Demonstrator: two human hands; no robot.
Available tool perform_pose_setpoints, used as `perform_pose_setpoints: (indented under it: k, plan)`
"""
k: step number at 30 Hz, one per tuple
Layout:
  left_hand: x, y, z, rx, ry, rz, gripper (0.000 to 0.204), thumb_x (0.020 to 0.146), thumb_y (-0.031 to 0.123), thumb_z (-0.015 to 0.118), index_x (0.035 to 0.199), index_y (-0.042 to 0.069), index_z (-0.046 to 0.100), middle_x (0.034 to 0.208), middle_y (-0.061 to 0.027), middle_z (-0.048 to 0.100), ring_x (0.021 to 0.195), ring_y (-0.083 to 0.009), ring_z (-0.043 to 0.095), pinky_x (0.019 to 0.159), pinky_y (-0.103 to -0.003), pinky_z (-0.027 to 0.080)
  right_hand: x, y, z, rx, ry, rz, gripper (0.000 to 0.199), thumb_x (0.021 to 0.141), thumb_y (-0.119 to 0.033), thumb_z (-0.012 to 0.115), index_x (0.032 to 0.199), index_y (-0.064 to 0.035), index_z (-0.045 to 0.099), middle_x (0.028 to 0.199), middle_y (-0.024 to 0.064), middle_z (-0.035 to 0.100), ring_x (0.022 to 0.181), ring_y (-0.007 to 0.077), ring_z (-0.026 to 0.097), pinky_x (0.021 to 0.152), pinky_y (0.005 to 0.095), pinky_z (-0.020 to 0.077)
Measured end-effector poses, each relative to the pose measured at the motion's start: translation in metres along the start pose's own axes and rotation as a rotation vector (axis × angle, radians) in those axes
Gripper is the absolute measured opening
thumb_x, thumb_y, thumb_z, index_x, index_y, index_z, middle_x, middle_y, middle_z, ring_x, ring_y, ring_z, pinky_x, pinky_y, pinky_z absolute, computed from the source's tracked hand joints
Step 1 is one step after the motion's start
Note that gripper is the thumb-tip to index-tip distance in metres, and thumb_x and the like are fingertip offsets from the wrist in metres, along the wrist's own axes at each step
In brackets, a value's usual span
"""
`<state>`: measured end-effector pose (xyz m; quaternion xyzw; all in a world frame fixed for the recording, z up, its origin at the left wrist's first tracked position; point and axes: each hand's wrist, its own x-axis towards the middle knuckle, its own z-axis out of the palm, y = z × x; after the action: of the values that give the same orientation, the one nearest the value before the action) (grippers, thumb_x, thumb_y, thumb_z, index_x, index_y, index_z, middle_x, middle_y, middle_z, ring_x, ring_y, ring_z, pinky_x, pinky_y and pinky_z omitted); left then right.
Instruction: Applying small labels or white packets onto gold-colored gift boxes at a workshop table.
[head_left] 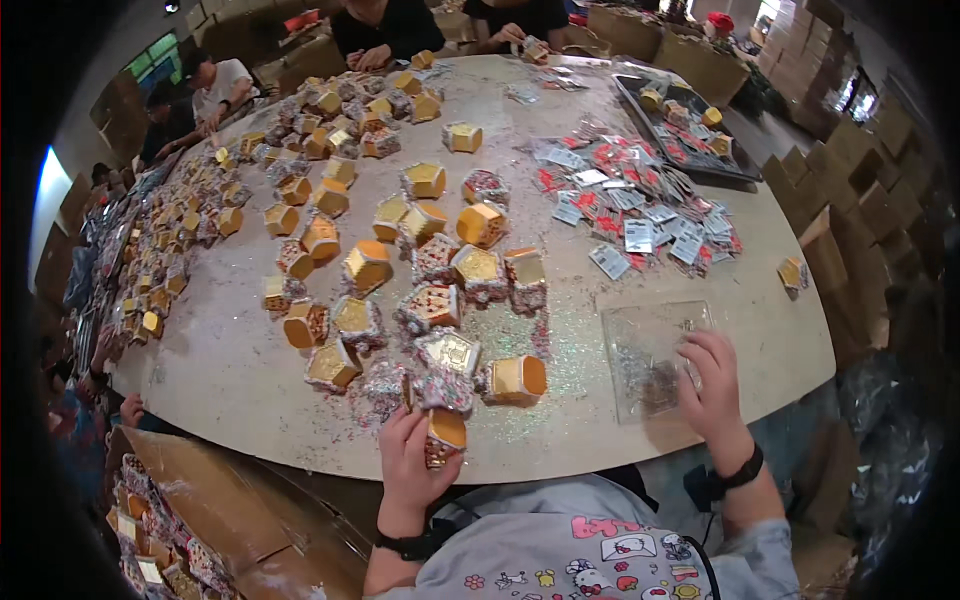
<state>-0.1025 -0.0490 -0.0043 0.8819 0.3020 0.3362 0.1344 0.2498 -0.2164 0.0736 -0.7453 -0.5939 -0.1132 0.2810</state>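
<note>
My left hand (408, 462) is closed around a small glittery house ornament (446, 430) with a gold base, held at the table's near edge. My right hand (712, 385) is over the right side of a shallow transparent tray (622, 400), its fingers curled in toward the thumb; anything between the fingertips is too small to make out. Small pieces (655, 375) that look like thin metal bits lie in the tray. Just beyond my left hand, more house ornaments (450, 352) lie close together, and one with its gold base showing (516, 380) sits to the right.
Many similar ornaments (165, 250) cover the table's left and far parts. A heap of red and white printed cards (640, 205) lies at right, near a black tray (745, 170). Glitter is scattered over the tabletop (580, 440). A cardboard box (215, 490) of ornaments stands at lower left. Other people (380, 40) sit around the table.
</note>
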Motion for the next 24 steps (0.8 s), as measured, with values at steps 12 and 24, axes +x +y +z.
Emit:
perform_pose_setpoints:
  k: [12, 24]
  plan:
    - [-0.012, -0.012, 0.016, 0.126, 0.272, -0.020, 0.058, 0.067, 0.006, 0.070, 0.118, 0.007, 0.044, 0.118, -0.0173, 0.043, 0.111, -0.0397, 0.042, 0.095, -0.052, 0.037, 0.163, 0.050, 0.124, -0.363, -0.646, 0.314, 0.029, 0.072, -0.021, 0.063, 0.091, -0.0005, 0.069, 0.094, 0.0207, 0.065, 0.087, 0.0360, 0.064, 0.075, 0.0418, 0.0526]
    - [-0.012, -0.012, 0.017, 0.081, 0.229, -0.007, 0.071, 0.069, 0.006, 0.068, 0.131, 0.007, 0.033, 0.131, -0.0235, 0.032, 0.120, -0.0405, 0.036, 0.100, -0.051, 0.033, 0.206, 0.076, 0.086, -0.121, 0.017, 0.308, 0.018, 0.084, -0.016, 0.053, 0.087, -0.0045, 0.066, 0.088, 0.0188, 0.065, 0.086, 0.0350, 0.062, 0.074, 0.0410, 0.0498]
